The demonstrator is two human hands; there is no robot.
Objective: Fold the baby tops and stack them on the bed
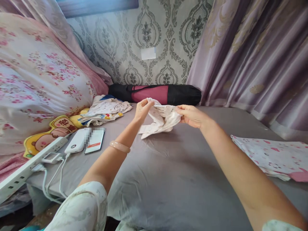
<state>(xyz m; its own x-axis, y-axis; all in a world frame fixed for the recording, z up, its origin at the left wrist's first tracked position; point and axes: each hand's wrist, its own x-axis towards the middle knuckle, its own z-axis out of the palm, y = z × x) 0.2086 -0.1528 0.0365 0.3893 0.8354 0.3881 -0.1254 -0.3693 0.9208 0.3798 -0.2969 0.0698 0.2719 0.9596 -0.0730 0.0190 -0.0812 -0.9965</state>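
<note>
A small white garment (163, 117) hangs between my two hands over the middle of the grey sheet (183, 173). My left hand (144, 107) pinches its upper left edge. On the other side, my right hand (191, 115) grips it between thumb and fingers. The cloth is bunched, and its lower left end droops to the sheet or just above it. What kind of garment it is, I cannot make out. A pale bangle (119, 147) circles my left wrist.
Folded clothes (104, 109) lie back left, near a white power bank (76, 141), a phone (95, 141) and a power strip (48, 150) with cables. A black and maroon roll bag (150, 93) lies along the wall. Folded patterned cloth (274, 157) rests at right.
</note>
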